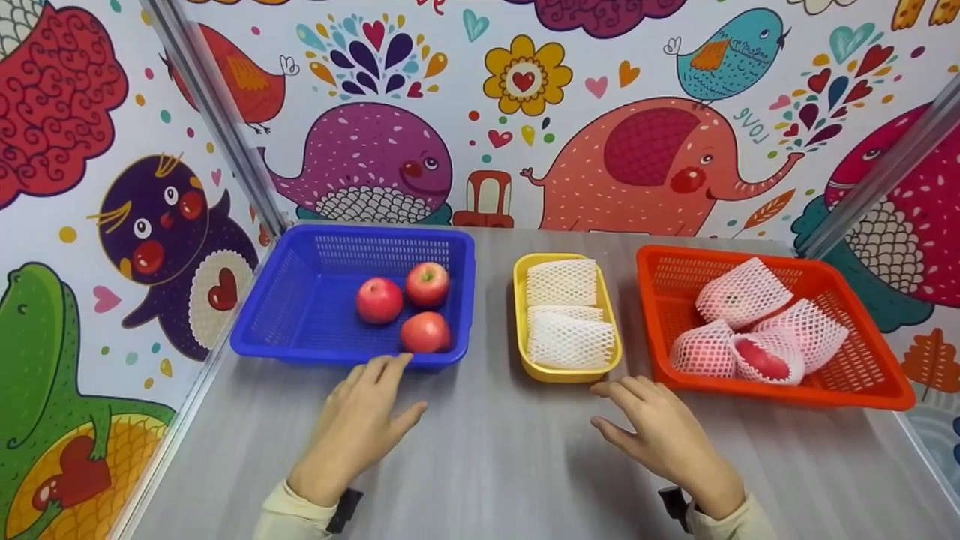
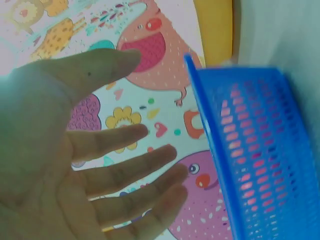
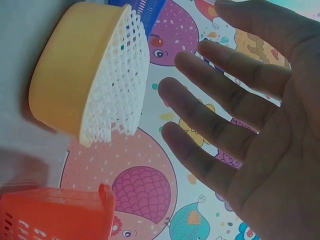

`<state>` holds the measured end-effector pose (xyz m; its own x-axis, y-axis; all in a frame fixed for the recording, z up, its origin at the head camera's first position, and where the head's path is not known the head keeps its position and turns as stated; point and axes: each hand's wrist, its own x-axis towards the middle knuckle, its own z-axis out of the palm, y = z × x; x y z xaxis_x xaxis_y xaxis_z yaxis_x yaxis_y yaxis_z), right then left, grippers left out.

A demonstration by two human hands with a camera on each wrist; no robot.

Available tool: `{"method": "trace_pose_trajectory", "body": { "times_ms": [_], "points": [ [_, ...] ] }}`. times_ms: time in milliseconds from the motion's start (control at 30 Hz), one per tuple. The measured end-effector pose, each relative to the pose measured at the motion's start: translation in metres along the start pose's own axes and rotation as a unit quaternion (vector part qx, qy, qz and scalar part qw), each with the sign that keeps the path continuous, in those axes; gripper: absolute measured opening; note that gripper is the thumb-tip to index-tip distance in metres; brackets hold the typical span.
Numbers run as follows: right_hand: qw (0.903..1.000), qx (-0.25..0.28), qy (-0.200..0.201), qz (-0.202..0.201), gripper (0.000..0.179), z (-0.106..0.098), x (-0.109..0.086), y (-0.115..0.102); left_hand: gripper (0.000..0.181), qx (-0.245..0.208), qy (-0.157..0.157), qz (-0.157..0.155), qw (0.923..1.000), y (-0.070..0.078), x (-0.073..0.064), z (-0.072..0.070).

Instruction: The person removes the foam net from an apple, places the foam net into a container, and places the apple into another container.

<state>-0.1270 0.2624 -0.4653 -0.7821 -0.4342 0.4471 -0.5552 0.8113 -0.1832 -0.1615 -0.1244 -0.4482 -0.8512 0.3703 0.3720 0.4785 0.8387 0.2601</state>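
My left hand (image 1: pixel 358 420) hovers at the near edge of the blue basket (image 1: pixel 300 351), its fingers loosely extended and holding nothing. Inside that basket, toward its right side, lie three bare red apples (image 1: pixel 379 300). My right hand (image 1: pixel 660 431) is just in front of the yellow tub (image 1: pixel 566 375), between it and the red basket (image 1: pixel 787 395). Its fingers are spread and hold nothing, as the right wrist view also shows. White foam net sleeves (image 1: pixel 570 341) fill the tub. Several apples in foam nets (image 1: pixel 766 358) lie in the red basket.
All three containers stand in a row on the grey table (image 1: pixel 495 450), near the back wall. Printed panels (image 1: pixel 480 120) with cartoon animals rise behind and at the sides. Metal posts (image 1: pixel 225 112) mark the back corners.
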Motion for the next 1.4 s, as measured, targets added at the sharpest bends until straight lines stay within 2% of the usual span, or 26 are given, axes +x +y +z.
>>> {"method": "trace_pose_trajectory", "body": {
  "times_ms": [267,433,600,733,833,900,1033,1133,1267,1400],
  "points": [
    [1.0,-0.007,0.001,-0.005,0.036,-0.004,0.006,0.004,0.066,-0.011,-0.021,-0.016,0.9996,0.003,-0.004,0.004],
    [0.9996,-0.027,-0.008,0.003,0.035,-0.017,0.012,0.017,0.065,-0.023,-0.023,-0.024,0.9992,0.001,-0.008,0.007],
    [0.9991,-0.041,-0.004,-0.003,0.035,-0.041,0.022,0.05,0.064,-0.026,-0.011,-0.025,0.9993,-0.001,-0.011,0.01],
    [0.9975,-0.042,-0.04,0.041,0.036,-0.065,0.034,0.088,0.064,-0.026,-0.013,-0.031,0.9991,-0.002,-0.013,0.01],
    [0.9888,-0.035,-0.095,0.11,0.04,-0.084,0.045,0.12,0.064,-0.031,-0.019,-0.037,0.9987,-0.003,-0.014,0.009],
    [0.982,-0.035,-0.12,0.142,0.042,-0.092,0.054,0.144,0.064,-0.032,-0.021,-0.04,0.9985,-0.003,-0.015,0.01],
    [0.9771,-0.04,-0.139,0.156,0.04,-0.097,0.069,0.189,0.063,-0.036,-0.026,-0.041,0.9982,-0.003,-0.016,0.01],
    [0.9698,-0.056,-0.18,0.154,0.045,-0.092,0.077,0.215,0.063,-0.04,-0.029,-0.043,0.9979,-0.002,-0.015,0.01],
    [0.9441,-0.09,-0.273,0.161,0.064,-0.083,0.078,0.238,0.063,-0.047,-0.031,-0.049,0.9972,-0.001,-0.016,0.011],
    [0.9206,-0.109,-0.333,0.172,0.083,-0.075,0.07,0.25,0.063,-0.052,-0.034,-0.047,0.997,0.0,-0.019,0.012]
  ]
}}
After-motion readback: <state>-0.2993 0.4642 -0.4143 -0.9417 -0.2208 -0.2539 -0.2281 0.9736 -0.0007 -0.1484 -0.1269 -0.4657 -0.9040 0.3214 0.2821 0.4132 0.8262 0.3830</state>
